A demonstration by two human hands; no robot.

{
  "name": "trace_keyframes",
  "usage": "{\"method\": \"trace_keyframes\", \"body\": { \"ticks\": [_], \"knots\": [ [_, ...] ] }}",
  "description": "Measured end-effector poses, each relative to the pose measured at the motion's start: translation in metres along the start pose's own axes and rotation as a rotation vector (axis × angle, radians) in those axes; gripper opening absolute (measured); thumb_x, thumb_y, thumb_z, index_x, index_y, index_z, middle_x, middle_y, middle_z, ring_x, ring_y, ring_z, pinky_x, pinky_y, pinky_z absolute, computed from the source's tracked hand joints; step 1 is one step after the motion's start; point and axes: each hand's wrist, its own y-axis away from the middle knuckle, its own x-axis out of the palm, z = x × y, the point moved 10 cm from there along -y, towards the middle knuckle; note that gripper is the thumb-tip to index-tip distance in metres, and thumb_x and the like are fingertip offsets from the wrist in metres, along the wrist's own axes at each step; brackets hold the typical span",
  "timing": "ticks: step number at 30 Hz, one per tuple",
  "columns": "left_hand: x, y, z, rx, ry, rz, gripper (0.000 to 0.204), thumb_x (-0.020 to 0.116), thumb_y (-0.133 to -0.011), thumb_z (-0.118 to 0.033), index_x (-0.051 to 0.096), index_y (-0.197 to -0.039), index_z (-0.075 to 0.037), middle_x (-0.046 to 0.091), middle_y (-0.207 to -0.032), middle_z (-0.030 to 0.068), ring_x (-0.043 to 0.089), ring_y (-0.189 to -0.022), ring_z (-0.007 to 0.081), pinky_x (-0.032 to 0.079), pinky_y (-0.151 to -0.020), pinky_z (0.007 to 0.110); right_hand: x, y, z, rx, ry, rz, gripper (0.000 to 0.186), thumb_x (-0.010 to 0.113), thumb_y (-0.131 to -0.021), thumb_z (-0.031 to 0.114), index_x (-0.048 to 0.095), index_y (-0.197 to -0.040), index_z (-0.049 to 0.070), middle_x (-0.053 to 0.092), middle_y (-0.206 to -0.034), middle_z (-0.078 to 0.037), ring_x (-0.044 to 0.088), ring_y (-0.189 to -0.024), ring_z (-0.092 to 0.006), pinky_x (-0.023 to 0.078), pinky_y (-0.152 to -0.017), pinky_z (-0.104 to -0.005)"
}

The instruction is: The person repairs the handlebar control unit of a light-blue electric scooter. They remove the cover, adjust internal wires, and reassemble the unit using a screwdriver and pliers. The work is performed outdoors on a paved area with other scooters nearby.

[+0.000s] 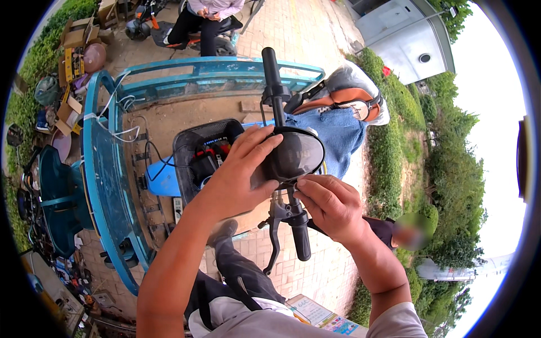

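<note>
A round headlight with a dark rim sits in the middle of a handlebar. My left hand wraps around the headlight's left side, fingers over the top and thumb near the lower edge. With thumb and forefinger together, my right hand pinches at the headlight's lower rim; whatever is between the fingertips is too small to name. One black handlebar grip points away from me. The other grip lies below my right hand, beside a black brake lever.
Behind the headlight, a black basket holds tools. It stands in a cart with a teal metal rail. Blue cloth hangs beside an orange-brown seat. One person sits at the far side; another is at the right. Cardboard boxes lie left.
</note>
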Motion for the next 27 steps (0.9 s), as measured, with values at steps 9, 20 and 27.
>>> {"method": "trace_keyframes", "body": {
  "ticks": [9,20,27],
  "knots": [
    [0.0014,-0.0008,0.0001,-0.008,0.012,0.005,0.078,0.075,-0.076,-0.012,0.042,-0.147,-0.014,0.028,-0.157,0.0076,0.019,-0.149,0.0297,0.025,-0.120,0.045,0.0068,0.0085,0.0071,-0.092,0.007,0.068,0.041,0.072,-0.067,-0.002,0.062,-0.106,0.000,0.066,-0.100,-0.014,0.069,-0.080,-0.0287,0.058,-0.066,-0.0350],
    [0.0007,-0.0009,0.0010,-0.010,0.010,-0.004,0.078,0.075,-0.076,-0.012,0.042,-0.147,-0.014,0.028,-0.157,0.0074,0.019,-0.149,0.0296,0.025,-0.120,0.046,0.0047,0.0071,0.0058,-0.063,-0.016,0.025,0.040,0.073,-0.067,-0.004,0.061,-0.105,0.000,0.067,-0.098,-0.013,0.069,-0.080,-0.0273,0.058,-0.065,-0.0349],
    [-0.0001,-0.0008,0.0013,-0.004,0.006,-0.010,0.077,0.075,-0.077,-0.012,0.042,-0.147,-0.014,0.029,-0.157,0.0077,0.020,-0.149,0.0296,0.025,-0.120,0.046,0.0028,0.0028,0.0004,-0.020,-0.024,0.012,0.041,0.074,-0.068,-0.007,0.062,-0.106,0.000,0.068,-0.094,-0.013,0.069,-0.076,-0.0262,0.058,-0.062,-0.0337]
  ]
}}
